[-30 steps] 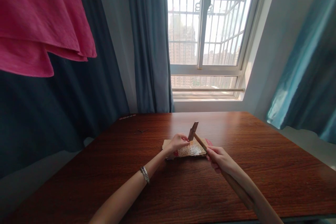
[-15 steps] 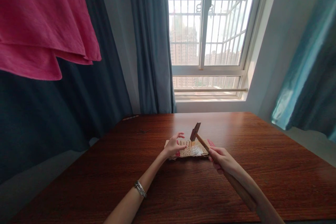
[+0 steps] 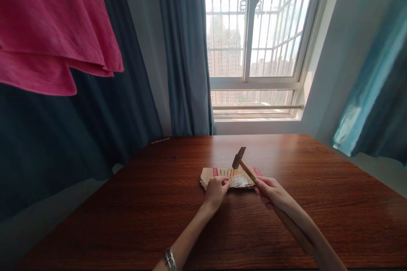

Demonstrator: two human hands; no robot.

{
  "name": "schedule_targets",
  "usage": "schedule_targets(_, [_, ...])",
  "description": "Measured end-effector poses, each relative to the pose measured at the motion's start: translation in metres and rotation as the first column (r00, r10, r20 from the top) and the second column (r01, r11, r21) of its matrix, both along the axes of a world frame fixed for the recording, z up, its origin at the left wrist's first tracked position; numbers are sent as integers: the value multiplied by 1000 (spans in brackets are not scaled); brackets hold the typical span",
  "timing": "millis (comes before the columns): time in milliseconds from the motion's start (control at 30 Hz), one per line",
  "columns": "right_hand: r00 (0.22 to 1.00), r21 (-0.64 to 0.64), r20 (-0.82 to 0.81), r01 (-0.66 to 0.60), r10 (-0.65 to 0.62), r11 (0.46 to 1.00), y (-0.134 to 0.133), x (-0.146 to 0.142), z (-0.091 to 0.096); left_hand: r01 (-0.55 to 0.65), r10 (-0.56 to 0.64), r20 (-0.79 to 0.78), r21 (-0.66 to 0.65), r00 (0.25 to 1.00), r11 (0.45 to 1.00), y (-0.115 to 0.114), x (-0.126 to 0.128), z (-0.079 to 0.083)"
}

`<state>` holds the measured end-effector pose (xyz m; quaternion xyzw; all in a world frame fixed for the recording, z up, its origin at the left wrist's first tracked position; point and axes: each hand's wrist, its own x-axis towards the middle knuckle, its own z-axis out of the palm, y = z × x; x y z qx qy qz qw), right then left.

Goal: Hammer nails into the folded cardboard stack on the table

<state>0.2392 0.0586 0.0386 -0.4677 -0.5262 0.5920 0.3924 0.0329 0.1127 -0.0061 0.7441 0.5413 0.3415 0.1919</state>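
My right hand [image 3: 270, 192] is closed round the wooden handle of a hammer [image 3: 246, 168]. The hammer's head sits at the top of an upright nail [image 3: 233, 173], close to or touching it. That nail stands in a stack of cardboard [image 3: 208, 173], dotted with many holes and marked with pink patches and a torn white patch. Several more nails [image 3: 224, 172] stand in a row to its left. My left hand [image 3: 216, 191] rests at the stack's front edge with curled fingers, apparently gripping it; its fingertips are partly hidden.
The stack lies on a brown wooden table [image 3: 143, 211]. A few loose nails [image 3: 176, 158] lie at the back left. Beyond are a barred window [image 3: 251, 42] and blue curtains [image 3: 187, 51]. A pink cloth [image 3: 57, 29] hangs at the upper left.
My left hand has moved from beside the nails down to the cardboard's front edge, its spread fingers now curled. The hammer stays over the same nail. The view has shifted slightly.
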Motion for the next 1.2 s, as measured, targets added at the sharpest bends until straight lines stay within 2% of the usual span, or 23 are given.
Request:
schedule_targets(133, [1000, -13, 29, 1, -1, 1000, -2, -1, -1, -78, 75, -49, -63, 996, 995, 10, 18, -4])
schedule_targets(267, [999, -26, 33, 26, -26, 999, -5, 0, -6, -133, 131, -48, -41, 990, 990, 12, 22, -6])
schedule_targets(500, [998, -15, -54, 24, -25, 1000, -9, 9, 5, -59, 60, -45, 20, 997, 998, 4, 19, -7])
schedule_targets(600, [996, 16, -43, 84, -83, 996, -7, 15, 5, -31, 33, -55, 24, 998, 999, 1, 19, -6])
schedule_targets(700, [981, 99, 26, 189, -192, 977, -2, 24, -6, 7, -6, -76, 11, 997, 1000, -4, 17, -6])
schedule_targets(800, [919, 198, 96, 359, -382, 912, 5, 32, -25, 62, -62, -24, -3, 998, 998, -7, 16, -8])
schedule_targets(867, [887, 188, 102, 428, -451, 884, 11, 35, -36, 81, -81, 40, -14, 996, 997, -8, 18, -9])
schedule_targets(933, [900, 127, 53, 424, -433, 897, 18, 33, -41, 77, -74, 82, -29, 994, 997, -8, 20, -11])
schedule_targets(1000, [913, 82, -42, 408, -405, 909, 26, 27, -40, 53, -50, 90, -39, 995, 998, -6, 22, -13])
schedule_targets(1067, [900, 80, -125, 429, -417, 900, 36, 20, -35, 28, -25, 81, -35, 996, 999, -4, 24, -14])
schedule_targets(1200, [897, 92, -94, 440, -432, 893, 57, 2, -19, -2, 2, 43, 6, 999, 1000, 1, 25, -16])
